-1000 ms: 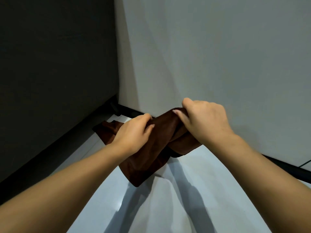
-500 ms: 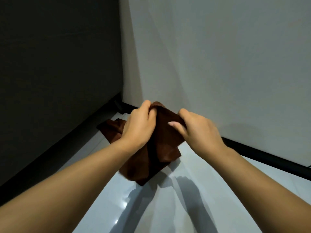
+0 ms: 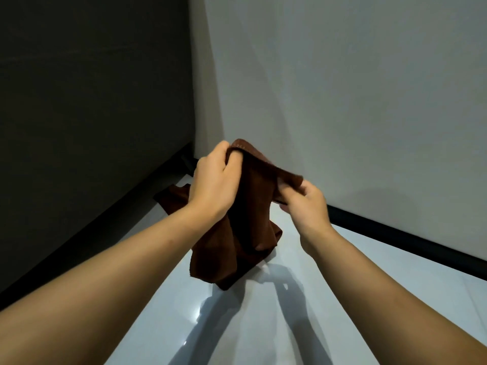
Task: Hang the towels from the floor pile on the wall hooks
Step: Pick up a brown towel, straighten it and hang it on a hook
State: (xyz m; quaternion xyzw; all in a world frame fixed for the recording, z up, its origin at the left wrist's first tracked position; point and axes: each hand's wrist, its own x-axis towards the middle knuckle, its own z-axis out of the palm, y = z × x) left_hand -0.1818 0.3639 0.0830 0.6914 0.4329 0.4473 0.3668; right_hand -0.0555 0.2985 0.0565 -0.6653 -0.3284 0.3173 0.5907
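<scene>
1. The left hand (image 3: 213,183) grips the top corner of a brown towel (image 3: 250,219), fingers curled round the hem at the cloth's highest point, in front of the room's corner.
2. The right hand (image 3: 307,204) pinches the same upper edge further right and lower, the cloth caught between thumb and fingers.
3. Between the two hands the hem runs as a short taut line, sloping down from upper left to lower right.
4. Below that edge the towel hangs in loose vertical folds, its long axis near upright, its lowest corner pointing down at the floor (image 3: 342,299). Whether that corner touches the floor I cannot tell.
5. The towel is held in the air above the pale glossy floor, near where the dark wall (image 3: 92,101) on the left meets the light wall (image 3: 342,88) on the right.
6. A second piece of brown cloth (image 3: 174,197) lies on the floor behind the left hand, near the dark wall's base.
7. A black skirting strip (image 3: 408,246) runs along the foot of the light wall.
8. Shadows of both arms fall across the floor.
</scene>
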